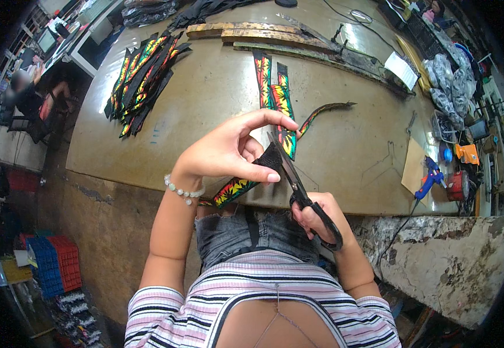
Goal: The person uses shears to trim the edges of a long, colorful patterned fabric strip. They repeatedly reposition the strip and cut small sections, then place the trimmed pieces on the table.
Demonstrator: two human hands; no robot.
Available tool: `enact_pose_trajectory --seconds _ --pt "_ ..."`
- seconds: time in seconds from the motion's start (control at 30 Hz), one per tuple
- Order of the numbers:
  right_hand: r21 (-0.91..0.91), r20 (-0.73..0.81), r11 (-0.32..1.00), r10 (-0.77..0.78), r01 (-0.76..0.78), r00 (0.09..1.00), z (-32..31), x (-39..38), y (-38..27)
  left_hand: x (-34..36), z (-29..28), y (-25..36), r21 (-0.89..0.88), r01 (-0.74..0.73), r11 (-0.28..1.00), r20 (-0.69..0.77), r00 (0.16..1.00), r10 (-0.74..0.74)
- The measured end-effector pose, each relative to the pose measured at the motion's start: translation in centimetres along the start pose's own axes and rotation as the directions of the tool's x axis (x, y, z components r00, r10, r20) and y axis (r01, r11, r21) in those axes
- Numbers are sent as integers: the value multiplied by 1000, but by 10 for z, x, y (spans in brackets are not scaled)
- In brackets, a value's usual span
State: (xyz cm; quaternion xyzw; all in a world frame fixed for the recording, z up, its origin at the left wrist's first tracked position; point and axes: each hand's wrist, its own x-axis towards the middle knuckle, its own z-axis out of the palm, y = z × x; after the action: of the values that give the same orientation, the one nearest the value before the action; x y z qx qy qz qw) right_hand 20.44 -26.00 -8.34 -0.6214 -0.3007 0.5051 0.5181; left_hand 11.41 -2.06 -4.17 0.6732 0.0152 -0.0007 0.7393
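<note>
My left hand pinches the black end of a patterned fabric strip between thumb and fingers. The strip's red, yellow and green leaf-print part hangs down toward my lap over the table's near edge. In my right hand is a pair of black-handled scissors, fingers in the loops. Their blades point up and away, right beside the strip's black end; whether they touch it I cannot tell. Beyond my left fingers, more patterned strips lie on the table, and a narrow curled strip rests to their right.
A pile of similar strips lies at the left of the brown table. Long wooden boards cross the back. At right are a blue glue gun, its cord over the edge, and clear plastic bags. Another person sits far left.
</note>
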Motion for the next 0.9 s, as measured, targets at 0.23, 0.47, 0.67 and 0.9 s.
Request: enact_pose_trajectory --seconds 0.23,0.47,0.67,0.9 --pt "175 -222 938 -257 298 941 6 -13 25 34 -2 -15 117 -157 981 55 987 151" --pt "381 -424 896 -49 227 904 27 5 41 41 26 -41 581 13 814 -363 899 245" --pt "172 -348 900 -324 400 880 41 45 27 20 58 -29 488 -325 810 -316 800 511" --pt "276 -668 694 -358 665 652 -3 48 -1 -17 25 -24 493 -205 845 67 978 199"
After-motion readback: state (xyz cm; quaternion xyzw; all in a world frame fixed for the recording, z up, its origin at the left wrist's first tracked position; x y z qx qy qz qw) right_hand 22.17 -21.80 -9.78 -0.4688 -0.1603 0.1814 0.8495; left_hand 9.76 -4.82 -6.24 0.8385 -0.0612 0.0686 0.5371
